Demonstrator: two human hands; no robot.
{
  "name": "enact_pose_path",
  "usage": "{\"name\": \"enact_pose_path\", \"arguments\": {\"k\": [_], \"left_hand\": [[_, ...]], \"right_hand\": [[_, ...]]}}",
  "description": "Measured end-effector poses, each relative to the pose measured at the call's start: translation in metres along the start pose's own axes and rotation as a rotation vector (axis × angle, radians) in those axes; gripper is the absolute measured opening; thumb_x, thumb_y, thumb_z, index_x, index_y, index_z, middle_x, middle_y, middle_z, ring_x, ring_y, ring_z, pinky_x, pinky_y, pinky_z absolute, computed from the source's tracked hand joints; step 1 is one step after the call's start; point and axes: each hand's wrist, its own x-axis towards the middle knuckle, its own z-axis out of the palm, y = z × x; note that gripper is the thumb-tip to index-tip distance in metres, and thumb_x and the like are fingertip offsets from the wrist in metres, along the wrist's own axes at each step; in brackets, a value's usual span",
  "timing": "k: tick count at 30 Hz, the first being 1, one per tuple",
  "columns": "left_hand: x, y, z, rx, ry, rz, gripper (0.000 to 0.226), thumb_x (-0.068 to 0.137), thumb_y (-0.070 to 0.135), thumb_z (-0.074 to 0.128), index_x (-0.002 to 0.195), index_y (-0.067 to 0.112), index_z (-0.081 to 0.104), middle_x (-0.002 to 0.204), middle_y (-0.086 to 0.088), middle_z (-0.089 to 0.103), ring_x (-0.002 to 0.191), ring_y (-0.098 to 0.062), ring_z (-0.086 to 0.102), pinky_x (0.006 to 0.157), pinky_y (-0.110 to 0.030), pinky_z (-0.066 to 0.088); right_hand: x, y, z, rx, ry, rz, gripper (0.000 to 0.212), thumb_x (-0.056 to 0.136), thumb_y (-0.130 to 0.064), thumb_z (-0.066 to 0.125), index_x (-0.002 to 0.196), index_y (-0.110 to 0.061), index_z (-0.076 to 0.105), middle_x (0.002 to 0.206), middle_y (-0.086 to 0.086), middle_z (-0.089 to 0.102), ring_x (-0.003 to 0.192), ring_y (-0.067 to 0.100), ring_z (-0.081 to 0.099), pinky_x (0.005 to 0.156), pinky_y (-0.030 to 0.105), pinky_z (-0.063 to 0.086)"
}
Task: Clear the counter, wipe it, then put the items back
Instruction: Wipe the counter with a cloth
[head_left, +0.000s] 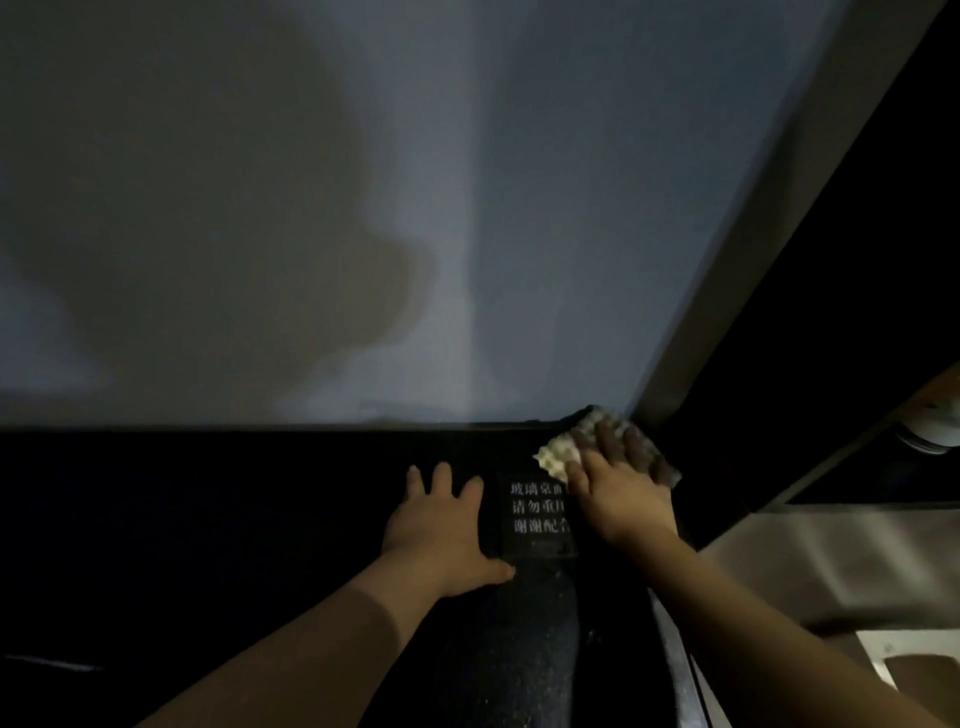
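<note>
Head view: right hand (618, 496) fingers flat on cloth (560, 454), left hand (441, 525) splayed beside half-covered sign (535, 522).

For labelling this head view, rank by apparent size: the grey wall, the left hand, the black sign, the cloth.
1. Grey wall, by far the largest.
2. Left hand.
3. Cloth and black sign: unranked; they look alike, and the right hand covers part of each.
</note>
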Motion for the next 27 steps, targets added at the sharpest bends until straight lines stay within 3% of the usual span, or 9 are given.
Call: {"name": "enact_pose_path", "arguments": {"k": [5,7,10,12,14,17,20,24,27], "left_hand": [[-0.001,-0.011,-0.003,0.065,-0.014,0.071,0.105,0.075,0.064,0.063,0.151,0.03,-0.001,0.158,-0.005,-0.003,0.145,-0.035,-0.007,0.114,-0.045,0.029],[-0.002,-0.015,-0.004,0.079,-0.028,0.096,0.106,0.075,0.063,0.064,0.151,0.03,-0.002,0.159,-0.004,-0.005,0.146,-0.035,-0.008,0.114,-0.046,0.029],[-0.004,-0.017,-0.004,0.064,-0.039,0.108,0.106,0.076,0.061,0.064,0.151,0.029,-0.004,0.159,-0.003,-0.008,0.145,-0.034,-0.011,0.115,-0.047,0.028],[-0.005,-0.017,-0.003,0.038,-0.031,0.119,0.106,0.076,0.061,0.064,0.151,0.029,-0.003,0.159,-0.003,-0.008,0.145,-0.033,-0.012,0.116,-0.046,0.026],[-0.005,-0.018,-0.001,0.019,-0.022,0.124,0.105,0.077,0.06,0.064,0.152,0.027,-0.002,0.159,-0.003,-0.009,0.145,-0.033,-0.014,0.118,-0.044,0.021],[-0.004,-0.024,0.002,-0.019,0.017,0.141,0.104,0.079,0.058,0.063,0.152,0.021,0.001,0.159,-0.001,-0.008,0.146,-0.03,-0.013,0.119,-0.04,0.016],[-0.007,-0.035,0.004,-0.031,0.039,0.157,0.102,0.081,0.058,0.06,0.152,0.016,0.0,0.16,0.001,-0.008,0.147,-0.022,-0.011,0.121,-0.035,0.01],[-0.005,-0.036,0.004,0.004,0.071,0.167,0.102,0.081,0.059,0.06,0.152,0.016,0.002,0.16,0.0,-0.006,0.147,-0.022,-0.007,0.121,-0.037,0.001],[-0.005,-0.037,0.001,0.047,0.07,0.176,0.101,0.081,0.059,0.059,0.152,0.015,0.003,0.16,-0.001,-0.004,0.147,-0.023,-0.005,0.119,-0.038,-0.004]], "right_hand": [[-0.058,0.014,0.021,-0.202,0.045,-0.254,0.076,0.095,-0.056,-0.003,0.131,-0.022,0.055,0.137,0.003,0.053,0.122,0.029,0.055,0.099,0.039,0.037],[-0.043,0.025,0.012,-0.174,0.003,-0.256,0.076,0.093,-0.06,0.0,0.138,-0.021,0.047,0.143,0.005,0.048,0.13,0.03,0.048,0.107,0.039,0.031],[-0.003,0.016,-0.002,0.006,0.029,0.081,0.057,0.098,-0.046,0.02,0.149,-0.021,0.02,0.158,0.008,0.016,0.144,0.029,0.016,0.116,0.042,0.017],[0.01,-0.017,0.0,0.06,0.067,0.162,0.052,0.1,-0.038,0.026,0.147,-0.016,0.024,0.156,0.012,0.02,0.143,0.031,0.019,0.114,0.042,0.017],[0.002,-0.058,0.018,0.045,0.083,-0.039,0.049,0.101,-0.035,0.028,0.145,-0.014,0.029,0.153,0.012,0.028,0.14,0.028,0.026,0.114,0.038,0.017],[-0.016,-0.074,0.022,-0.017,0.027,-0.354,0.053,0.102,-0.037,0.027,0.151,-0.02,0.014,0.159,0.0,0.009,0.147,0.017,0.004,0.117,0.03,-0.002],[-0.002,-0.022,0.001,0.078,0.045,-0.205,0.048,0.098,-0.043,0.03,0.142,-0.025,0.039,0.152,-0.001,0.033,0.139,0.015,0.031,0.111,0.024,0.022],[0.003,-0.003,-0.001,0.094,0.134,0.377,0.056,0.099,-0.034,0.035,0.15,-0.019,0.017,0.156,0.013,0.02,0.141,0.033,0.022,0.113,0.042,0.023],[-0.007,-0.054,0.02,0.007,0.179,0.102,0.052,0.098,-0.029,0.035,0.147,-0.017,0.025,0.153,0.012,0.028,0.138,0.03,0.027,0.114,0.037,0.018]]}}
